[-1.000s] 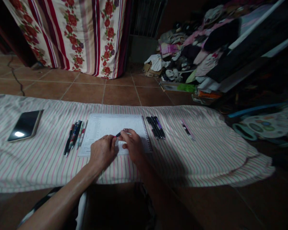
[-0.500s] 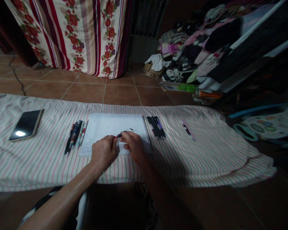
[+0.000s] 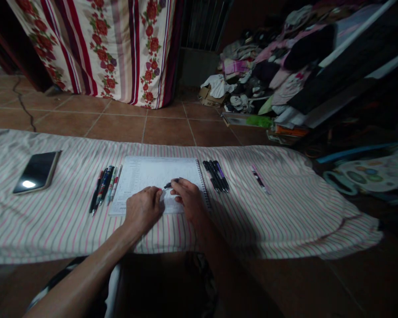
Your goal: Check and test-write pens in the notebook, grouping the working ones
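A spiral notebook (image 3: 146, 174) lies open on a striped cloth (image 3: 268, 212). My left hand (image 3: 142, 211) rests curled on the notebook's near edge, fingers closed, nothing visible in them. My right hand (image 3: 189, 201) pinches a dark pen (image 3: 170, 183) over the page, close to the left hand's fingertips. Several pens (image 3: 104, 186) lie in a row left of the notebook. Another group of dark pens (image 3: 216, 176) lies right of it.
A phone (image 3: 36, 172) lies on the cloth at far left, a single pink pen (image 3: 259, 179) at the right. A floral curtain (image 3: 112, 48) hangs behind, over tiled floor (image 3: 166, 128). A pile of clothes (image 3: 268, 75) fills the right back corner.
The right hand has shifted slightly right and away from the left hand, carrying the dark pen. The left hand stays put.
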Demonstrator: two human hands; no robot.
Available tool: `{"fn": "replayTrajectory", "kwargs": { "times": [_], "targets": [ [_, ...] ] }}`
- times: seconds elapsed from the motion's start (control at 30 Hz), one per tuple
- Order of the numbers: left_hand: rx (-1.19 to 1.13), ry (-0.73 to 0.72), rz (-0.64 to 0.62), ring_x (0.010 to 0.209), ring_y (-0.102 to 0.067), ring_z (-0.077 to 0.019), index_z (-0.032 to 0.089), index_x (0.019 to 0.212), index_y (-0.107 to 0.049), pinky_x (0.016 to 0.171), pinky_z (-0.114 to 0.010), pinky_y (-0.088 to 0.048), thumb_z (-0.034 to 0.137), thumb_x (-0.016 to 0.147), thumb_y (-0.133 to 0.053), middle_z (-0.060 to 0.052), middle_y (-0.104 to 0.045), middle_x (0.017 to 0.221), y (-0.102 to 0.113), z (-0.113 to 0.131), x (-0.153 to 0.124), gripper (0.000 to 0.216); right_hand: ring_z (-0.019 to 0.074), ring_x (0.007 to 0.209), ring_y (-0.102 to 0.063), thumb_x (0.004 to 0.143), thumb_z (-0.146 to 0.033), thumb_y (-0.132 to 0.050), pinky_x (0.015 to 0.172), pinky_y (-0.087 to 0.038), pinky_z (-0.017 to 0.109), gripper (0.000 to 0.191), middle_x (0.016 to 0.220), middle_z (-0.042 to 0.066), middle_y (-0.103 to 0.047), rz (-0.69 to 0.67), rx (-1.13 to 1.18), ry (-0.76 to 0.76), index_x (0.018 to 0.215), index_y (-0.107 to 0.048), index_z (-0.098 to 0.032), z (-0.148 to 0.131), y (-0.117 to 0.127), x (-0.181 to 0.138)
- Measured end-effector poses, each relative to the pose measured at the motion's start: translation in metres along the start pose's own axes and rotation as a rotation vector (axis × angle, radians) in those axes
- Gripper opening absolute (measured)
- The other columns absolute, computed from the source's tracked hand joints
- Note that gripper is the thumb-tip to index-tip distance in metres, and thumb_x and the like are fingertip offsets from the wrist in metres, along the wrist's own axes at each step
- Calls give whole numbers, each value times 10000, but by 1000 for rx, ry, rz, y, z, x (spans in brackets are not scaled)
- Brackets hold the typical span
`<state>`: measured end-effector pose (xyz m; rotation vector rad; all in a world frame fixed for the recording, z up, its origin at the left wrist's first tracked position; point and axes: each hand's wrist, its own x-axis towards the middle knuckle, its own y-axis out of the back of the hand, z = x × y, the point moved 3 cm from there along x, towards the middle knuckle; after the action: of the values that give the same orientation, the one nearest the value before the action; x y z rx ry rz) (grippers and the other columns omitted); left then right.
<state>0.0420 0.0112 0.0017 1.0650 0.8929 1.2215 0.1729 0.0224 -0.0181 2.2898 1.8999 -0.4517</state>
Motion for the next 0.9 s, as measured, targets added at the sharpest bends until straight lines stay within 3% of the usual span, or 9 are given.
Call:
{"fn": "replayTrajectory", "kwargs": {
  "times": [0.17, 0.47, 0.63, 0.9],
  "targets": [
    [-14, -39, -8, 786, -647, -197, 234, 962, -636, 588, -270, -381, 357, 901, -297, -34, -696, 916, -4, -1, -1, 366, 90, 645, -558, 654, -354, -621, 476, -364, 162, 300, 803, 21, -629, -36, 15, -11, 887, -611, -165, 3, -2, 2],
    [-98, -14, -30, 805, -645, -194, 227, 1144, -555, 661, -276, -415, 341, 896, -311, -53, -702, 927, -2, -3, -1, 366, 86, 629, -554, 644, -328, -612, 463, -356, 156, 267, 764, 7, -619, -56, 44, -17, 863, -606, -175, 5, -3, 1],
    [-152, -45, -3, 788, -627, -164, 210, 998, -606, 671, -252, -408, 290, 870, -363, -43, -682, 944, -3, -5, 1, 287, 92, 647, -577, 653, -328, -605, 451, -360, 153, 277, 794, 18, -625, -59, 46, -22, 884, -600, -175, 8, -4, 3],
    [-89, 6, -20, 763, -634, -181, 245, 969, -636, 578, -252, -349, 379, 862, -392, -25, -700, 866, 1, -8, 1, 298, 95, 598, -605, 644, -303, -614, 407, -339, 152, 273, 786, 23, -639, -106, 99, -44, 876, -586, -162, 12, -6, 4]
  ]
}}
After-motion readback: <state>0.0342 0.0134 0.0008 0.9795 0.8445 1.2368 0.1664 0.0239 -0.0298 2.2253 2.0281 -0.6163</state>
